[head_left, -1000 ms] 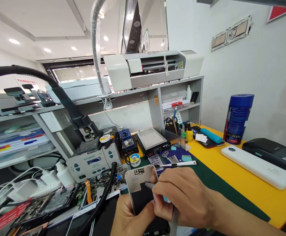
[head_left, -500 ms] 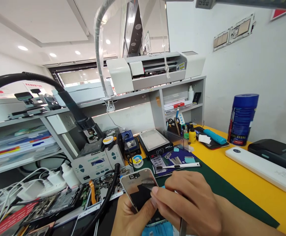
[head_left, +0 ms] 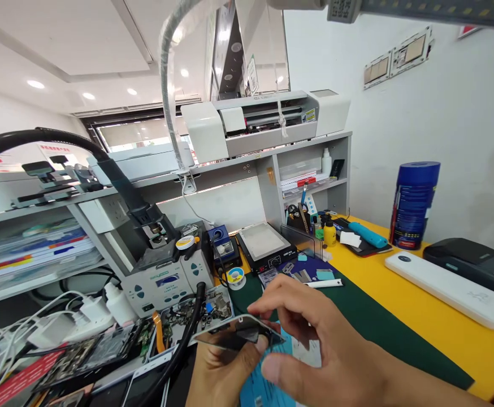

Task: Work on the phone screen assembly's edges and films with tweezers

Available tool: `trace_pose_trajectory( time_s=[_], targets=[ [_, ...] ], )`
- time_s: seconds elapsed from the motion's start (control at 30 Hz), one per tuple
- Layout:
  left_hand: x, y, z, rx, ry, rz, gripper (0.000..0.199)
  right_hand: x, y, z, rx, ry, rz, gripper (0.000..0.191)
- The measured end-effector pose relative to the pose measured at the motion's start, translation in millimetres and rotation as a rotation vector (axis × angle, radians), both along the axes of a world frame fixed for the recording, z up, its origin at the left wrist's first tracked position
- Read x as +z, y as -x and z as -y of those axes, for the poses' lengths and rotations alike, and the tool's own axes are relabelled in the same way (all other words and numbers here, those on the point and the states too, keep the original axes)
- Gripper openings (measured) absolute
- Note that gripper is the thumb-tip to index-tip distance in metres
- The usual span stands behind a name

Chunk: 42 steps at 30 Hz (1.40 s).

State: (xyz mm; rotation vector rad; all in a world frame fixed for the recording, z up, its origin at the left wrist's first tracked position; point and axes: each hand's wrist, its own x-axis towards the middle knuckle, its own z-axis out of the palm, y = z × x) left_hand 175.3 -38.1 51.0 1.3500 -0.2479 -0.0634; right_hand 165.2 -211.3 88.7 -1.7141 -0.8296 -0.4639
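A thin phone screen panel [head_left: 230, 332], seen nearly edge-on, is tilted back above a blue sheet [head_left: 268, 384]. My left hand [head_left: 221, 370] holds it from below, with the thumb on its face near the right end. Just right of the panel is my right hand [head_left: 315, 339], its thumb and fingers spread apart around the panel's right edge. Nothing is visible between those fingers. Behind my right hand, the white brush handle [head_left: 325, 282] lies on the dark green mat [head_left: 374, 328].
Opened phones and circuit boards [head_left: 103, 350] fill the left side, crossed by a black hose [head_left: 187, 333]. Behind stand a grey soldering station [head_left: 168, 285], a solder spool [head_left: 235, 277] and a flat heating plate [head_left: 266, 246]. A blue canister [head_left: 414, 203] and white case [head_left: 446, 289] are at right.
The panel has tipped from facing me to nearly edge-on. My right hand has opened away from it, and the metal tool seen under that hand no longer shows.
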Motion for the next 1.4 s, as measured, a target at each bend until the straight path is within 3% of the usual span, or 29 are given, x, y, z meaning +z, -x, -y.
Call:
trace_pose_trajectory(
  time_s=[0.13,0.53,0.67,0.77,0.97,1.07,1.23,1.4],
  targets=[
    [0.1,-2,-1,-0.010,-0.065,0.101,0.020,-0.8,-1,-1,-0.005,0.002,-0.138,0.019],
    [-9.4,-4,-4,0.063,-0.119,0.105,0.031,-2.6,-3,-3,-0.042,0.080,-0.115,0.015],
    [-7.8,-5,-3,0.034,-0.140,0.112,0.028,-1.1,-2,-3,-0.045,0.107,-0.162,0.002],
    [-6.2,-5,-1,0.032,-0.174,0.143,0.027,-1.1,-4,-3,-0.069,0.122,-0.220,0.011],
    [-7.7,1,1,0.006,-0.190,-0.147,0.034,-1.3,-11,1,-0.047,-0.079,-0.440,0.021],
    [-4.9,3,2,0.019,-0.105,-0.261,0.037,-3.9,-13,3,-0.190,-0.065,-0.272,0.020],
    [2.3,5,3,-0.009,-0.057,-0.252,0.036,-13.1,-19,1,-0.274,0.199,0.053,0.025],
    [3.2,5,1,-0.009,-0.012,-0.307,0.030,-15.8,-23,1,-0.227,0.217,0.018,0.014]
  ],
)
